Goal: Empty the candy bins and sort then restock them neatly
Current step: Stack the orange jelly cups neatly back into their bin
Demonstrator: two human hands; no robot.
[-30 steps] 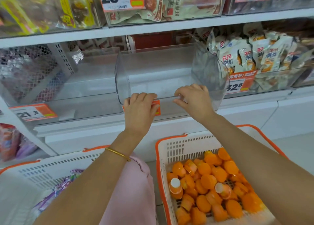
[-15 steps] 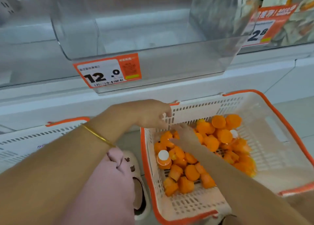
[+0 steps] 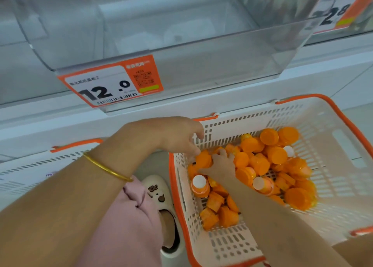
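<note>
Both hands are down at the white basket (image 3: pixel 323 113) with the orange rim, which is holding a heap of orange candy cups (image 3: pixel 276 155). The left hand (image 3: pixel 177 137) hangs loosely curled over its near corner, and the right hand (image 3: pixel 223 161) has its fingers in the pile, though I can't tell if it's grabbed one. Up top the clear bin (image 3: pixel 201 64) carries a "12.0" price tag (image 3: pixel 113 83).

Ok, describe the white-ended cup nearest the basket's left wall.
Find the orange-rimmed white basket of orange candy cups. Near its left wall, beside the right forearm, one cup shows a round white end; its neighbours there are all orange.
</note>
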